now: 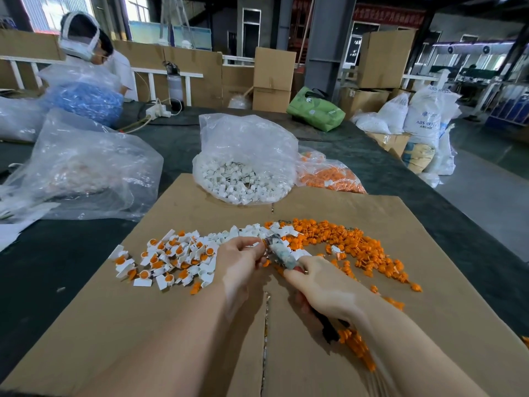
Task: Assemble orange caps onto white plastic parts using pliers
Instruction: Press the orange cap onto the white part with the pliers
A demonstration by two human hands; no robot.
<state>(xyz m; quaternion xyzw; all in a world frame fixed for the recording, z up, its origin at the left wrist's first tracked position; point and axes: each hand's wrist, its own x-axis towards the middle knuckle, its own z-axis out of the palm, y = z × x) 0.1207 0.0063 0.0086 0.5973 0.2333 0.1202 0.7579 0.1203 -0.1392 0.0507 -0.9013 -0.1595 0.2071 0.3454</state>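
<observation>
the person's left hand [243, 253] pinches a small white part [254, 244] between thumb and fingertips, holding it up against the head of the pliers [279, 252]. the right hand [320, 285] is wrapped around the pliers' dark handles, which stick out below the wrist toward 5 o'clock. whether an orange cap already sits in the part cannot be told, since the fingers and the tool head cover it.

from the hands, the loose orange caps [352, 242] lie scattered on the cardboard sheet [143, 325] from 1 to 4 o'clock, the finished pieces [169, 259] at 9 o'clock, and a bag of white parts [243, 179] at 12 o'clock, with a bag of orange caps [329, 176] just to its right.

the parts look light, stiff and smooth, so they probably slip easily. the best hold seems to be on the flat tab, leaving the round socket free for the cap. the squeeze likely needs to be firm but short; too much could crack thin plastic or shoot the piece sideways.
</observation>
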